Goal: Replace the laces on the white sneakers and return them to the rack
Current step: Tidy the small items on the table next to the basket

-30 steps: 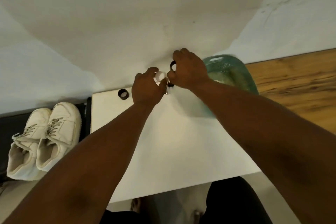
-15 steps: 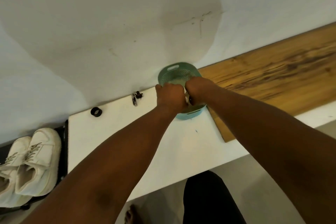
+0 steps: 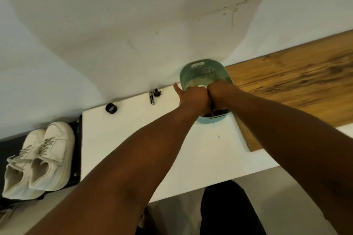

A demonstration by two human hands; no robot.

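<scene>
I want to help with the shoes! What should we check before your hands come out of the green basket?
1. Left hand and right hand in the green basket: ok.
2. New laces held: cannot tell, fingers hidden.
3. Basket sitting on the white table: ok.
4. White sneakers on the black rack, old laces in: ok.
5. Black ring away from the arms: ok.

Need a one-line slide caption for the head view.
Both hands reach into the teal perforated plastic basket; the laced white sneakers wait on the black rack.

Both hands inside teal basket [image 3: 204, 71], white sneakers [image 3: 39, 158] left
</scene>
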